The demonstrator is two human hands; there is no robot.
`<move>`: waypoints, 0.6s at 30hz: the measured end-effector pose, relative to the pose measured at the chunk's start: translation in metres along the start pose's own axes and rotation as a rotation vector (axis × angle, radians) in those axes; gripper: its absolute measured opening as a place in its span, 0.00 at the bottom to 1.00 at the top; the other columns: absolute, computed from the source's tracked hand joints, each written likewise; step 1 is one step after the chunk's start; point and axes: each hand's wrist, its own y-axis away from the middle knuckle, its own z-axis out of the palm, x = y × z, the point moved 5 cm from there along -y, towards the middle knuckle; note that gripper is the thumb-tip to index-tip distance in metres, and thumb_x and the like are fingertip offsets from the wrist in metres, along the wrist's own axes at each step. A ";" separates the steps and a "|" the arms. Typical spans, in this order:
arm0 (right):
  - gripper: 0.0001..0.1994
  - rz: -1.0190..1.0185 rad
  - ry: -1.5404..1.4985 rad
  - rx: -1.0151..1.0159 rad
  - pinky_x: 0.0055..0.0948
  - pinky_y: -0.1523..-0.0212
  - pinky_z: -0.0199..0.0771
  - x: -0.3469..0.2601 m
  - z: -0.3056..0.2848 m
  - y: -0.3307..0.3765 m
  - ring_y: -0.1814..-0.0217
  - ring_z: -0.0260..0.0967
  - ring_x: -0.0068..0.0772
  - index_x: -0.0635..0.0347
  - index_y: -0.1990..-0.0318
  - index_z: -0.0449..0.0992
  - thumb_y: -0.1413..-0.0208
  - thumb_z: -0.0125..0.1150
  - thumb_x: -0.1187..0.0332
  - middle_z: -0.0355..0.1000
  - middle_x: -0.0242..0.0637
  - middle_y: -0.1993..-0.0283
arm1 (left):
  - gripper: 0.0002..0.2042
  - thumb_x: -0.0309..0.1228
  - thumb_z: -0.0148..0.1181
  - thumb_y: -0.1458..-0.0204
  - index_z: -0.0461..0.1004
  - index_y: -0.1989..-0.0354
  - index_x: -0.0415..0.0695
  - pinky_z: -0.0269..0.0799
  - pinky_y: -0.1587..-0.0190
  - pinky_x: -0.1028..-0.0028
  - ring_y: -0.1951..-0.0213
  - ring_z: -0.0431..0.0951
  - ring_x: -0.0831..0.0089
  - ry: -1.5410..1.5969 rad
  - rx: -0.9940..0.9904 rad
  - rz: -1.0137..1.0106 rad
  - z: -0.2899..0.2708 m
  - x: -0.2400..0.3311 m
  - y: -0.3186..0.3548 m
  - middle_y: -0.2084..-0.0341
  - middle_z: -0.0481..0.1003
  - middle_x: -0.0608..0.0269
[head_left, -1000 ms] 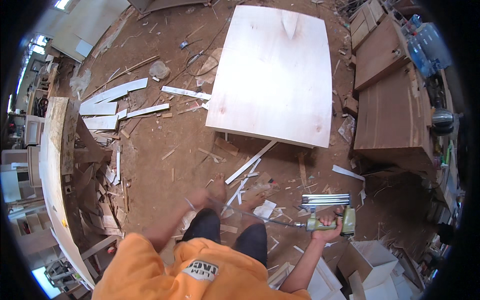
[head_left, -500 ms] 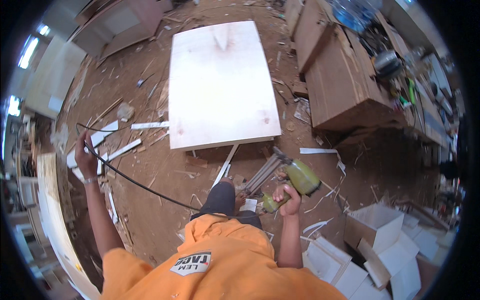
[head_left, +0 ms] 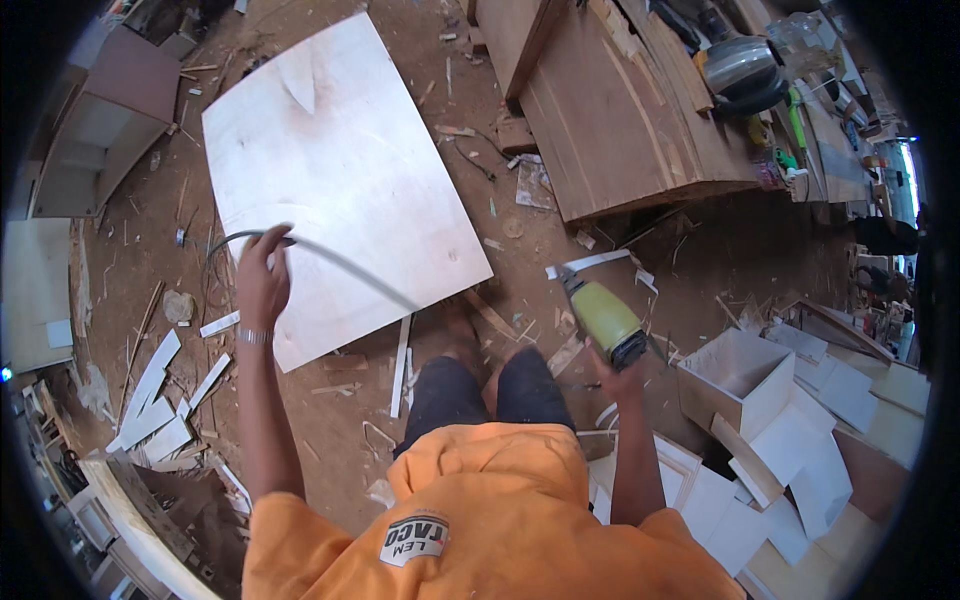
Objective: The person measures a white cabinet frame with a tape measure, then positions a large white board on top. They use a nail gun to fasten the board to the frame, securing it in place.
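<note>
A black air hose (head_left: 352, 268) runs through my raised left hand (head_left: 264, 285), whose fingers are closed round it. That hand is held over the near left part of a large pale wooden panel (head_left: 345, 170). From the hand, the hose slants down toward my legs, smeared by motion. On the right, my right hand (head_left: 622, 378) grips a green nail gun (head_left: 607, 315) beside my thigh. The gun's body hides most of the fingers. The nail gun is apart from the panel.
A brown wooden cabinet (head_left: 640, 130) stands at the far right, with a metal kettle (head_left: 742, 72) and clutter on the bench behind it. An open box (head_left: 735, 375) and white board offcuts lie at the near right. White strips (head_left: 150, 400) and scraps litter the dirt floor.
The view has swung right, so the panel appears farther left and tilted. My left hand has brought the hose from the far left across to the panel. The nail gun has turned in my right hand.
</note>
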 end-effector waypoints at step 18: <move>0.25 0.628 -0.235 -0.285 0.42 0.52 0.77 0.262 0.145 -0.146 0.51 0.78 0.43 0.60 0.49 0.76 0.57 0.73 0.62 0.78 0.42 0.53 | 0.31 0.46 0.62 0.43 0.67 0.38 0.35 0.68 0.38 0.59 0.38 0.69 0.47 -0.262 -0.302 -0.141 0.506 -0.057 -0.245 0.41 0.69 0.39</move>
